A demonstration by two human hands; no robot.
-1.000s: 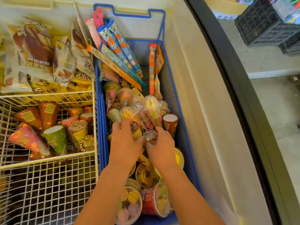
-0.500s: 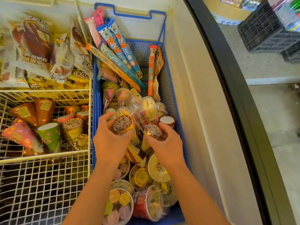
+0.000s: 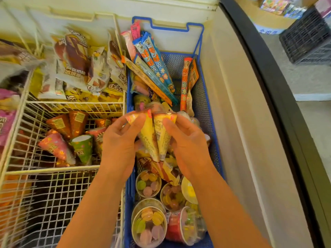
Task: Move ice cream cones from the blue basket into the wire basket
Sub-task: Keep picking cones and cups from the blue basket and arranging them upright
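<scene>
My left hand (image 3: 118, 142) grips a yellow wrapped ice cream cone (image 3: 147, 138), tip pointing down toward me. My right hand (image 3: 188, 142) grips a second yellow cone (image 3: 163, 135) right beside it, the two cones touching. Both are lifted above the blue basket (image 3: 202, 97), which holds long ice pops, more wrapped cones and clear-lidded cups. To the left stands the white wire basket (image 3: 53, 170), with several cones (image 3: 82, 147) in orange, pink and green wrappers lying in its middle compartment.
Bagged ice creams (image 3: 77, 65) fill the wire basket's far compartment. Its near compartment shows bare wire over dark depth. The freezer's cream wall (image 3: 241, 122) and black rim (image 3: 286, 104) run along the right, with dark crates (image 3: 308, 38) on the floor beyond.
Both hands have lifted out of the pile in the blue basket, each with a cone. The cones have turned from lids facing me to tips pointing at me.
</scene>
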